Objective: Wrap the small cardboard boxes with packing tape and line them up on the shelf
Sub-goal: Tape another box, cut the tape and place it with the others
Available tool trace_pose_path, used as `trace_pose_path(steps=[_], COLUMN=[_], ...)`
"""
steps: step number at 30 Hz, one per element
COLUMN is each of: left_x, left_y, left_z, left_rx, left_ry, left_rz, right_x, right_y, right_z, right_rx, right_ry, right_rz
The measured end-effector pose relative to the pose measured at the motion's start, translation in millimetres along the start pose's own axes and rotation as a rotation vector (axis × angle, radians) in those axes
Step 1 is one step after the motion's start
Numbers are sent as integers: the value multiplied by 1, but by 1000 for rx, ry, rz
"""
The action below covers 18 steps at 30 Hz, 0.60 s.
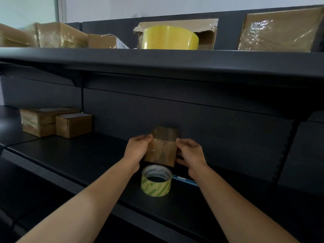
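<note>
Clamped on the box (162, 148) from both sides: left hand (137, 147) at its left edge, right hand (190, 152) at its right, fingers curled round it. Held upright mid-way along the shelf (78, 155), toward the far wall. Just nearer, tape roll (156, 180) lying flat. Far left, more boxes (73, 125).

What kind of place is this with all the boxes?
Probably a stockroom or packing area: dark metal shelves, taped cardboard boxes, and a roll of packing tape by the hand-held small box.
</note>
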State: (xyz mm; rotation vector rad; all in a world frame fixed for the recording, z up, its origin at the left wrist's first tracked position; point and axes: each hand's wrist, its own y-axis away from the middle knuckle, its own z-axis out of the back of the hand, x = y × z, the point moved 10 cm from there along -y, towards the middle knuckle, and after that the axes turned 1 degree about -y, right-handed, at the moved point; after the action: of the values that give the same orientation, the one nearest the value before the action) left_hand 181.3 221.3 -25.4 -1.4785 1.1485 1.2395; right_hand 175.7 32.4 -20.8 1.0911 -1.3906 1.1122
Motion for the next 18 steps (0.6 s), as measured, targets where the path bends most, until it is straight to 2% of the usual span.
trace_pose_path(steps=[8, 18], left_x=[-16, -33], left_y=[14, 3], left_z=[24, 87], left_rx=[-24, -51], left_ry=[32, 67], left_rz=[-49, -86], right_x=[16, 33], right_y=[12, 22], right_z=[-21, -85], right_rx=[54, 113], right_ry=[-15, 36], right_rz=[72, 132])
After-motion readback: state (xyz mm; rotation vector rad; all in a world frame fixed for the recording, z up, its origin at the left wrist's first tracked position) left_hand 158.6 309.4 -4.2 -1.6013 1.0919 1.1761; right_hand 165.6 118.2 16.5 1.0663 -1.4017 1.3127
